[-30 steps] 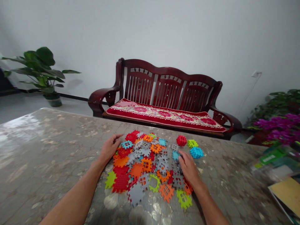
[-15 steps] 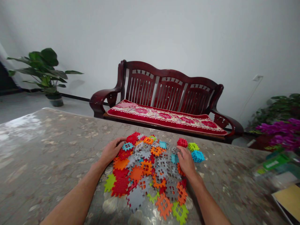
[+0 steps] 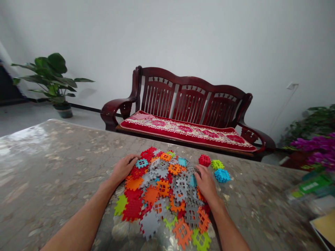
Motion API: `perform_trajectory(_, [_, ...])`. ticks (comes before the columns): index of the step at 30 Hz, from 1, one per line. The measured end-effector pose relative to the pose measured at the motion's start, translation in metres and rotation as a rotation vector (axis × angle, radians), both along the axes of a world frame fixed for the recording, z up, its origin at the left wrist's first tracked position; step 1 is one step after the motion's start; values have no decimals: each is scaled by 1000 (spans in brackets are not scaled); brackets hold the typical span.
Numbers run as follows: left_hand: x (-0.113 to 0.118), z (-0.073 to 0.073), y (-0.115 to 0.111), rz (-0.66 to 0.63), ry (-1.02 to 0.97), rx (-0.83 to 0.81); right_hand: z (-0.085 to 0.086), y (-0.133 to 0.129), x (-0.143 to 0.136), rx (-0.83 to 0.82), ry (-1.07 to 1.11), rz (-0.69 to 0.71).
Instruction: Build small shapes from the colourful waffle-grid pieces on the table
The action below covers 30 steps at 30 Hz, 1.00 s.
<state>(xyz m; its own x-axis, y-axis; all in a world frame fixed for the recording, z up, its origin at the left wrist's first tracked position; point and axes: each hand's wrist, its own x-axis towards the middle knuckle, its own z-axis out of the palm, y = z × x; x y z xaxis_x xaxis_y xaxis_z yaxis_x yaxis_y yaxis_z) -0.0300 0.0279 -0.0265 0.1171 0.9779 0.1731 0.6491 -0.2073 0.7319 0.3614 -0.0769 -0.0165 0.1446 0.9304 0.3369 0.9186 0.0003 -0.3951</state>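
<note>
A heap of flat interlocking plastic tiles, toothed at the edges, covers the table in front of me. Among them are an orange tile (image 3: 151, 194), a grey tile (image 3: 149, 223), a red tile (image 3: 133, 209) and a green tile (image 3: 201, 240). My left hand (image 3: 125, 168) rests at the heap's left edge, fingers stretched toward a blue tile (image 3: 141, 163). On the opposite side, my right hand (image 3: 206, 181) lies with spread fingers against the grey and blue tiles. Neither hand has a tile in its grasp.
Beyond my right hand sit a red cube (image 3: 204, 160), a green cube (image 3: 217, 164) and a blue block (image 3: 222, 175) of joined tiles. A clear container (image 3: 311, 188) and purple flowers (image 3: 316, 150) are at the right. A wooden bench (image 3: 183, 101) stands behind the table (image 3: 65, 164).
My right hand has shifted a little left and toward me, pressing in on the heap's edge and away from the cubes. My left hand has barely moved.
</note>
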Motion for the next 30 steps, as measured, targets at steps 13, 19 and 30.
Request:
perform_trajectory(13, [6,16,-9,-8,-39,13,-13,13,8,40,74,9])
perform_trajectory(19, [4,7,-4,-6,-13,27,-5,5,6,99,227,-23])
perform_trajectory(30, [-1,-4,2,-30,-13,22,4,-16,16,177,-48,-37])
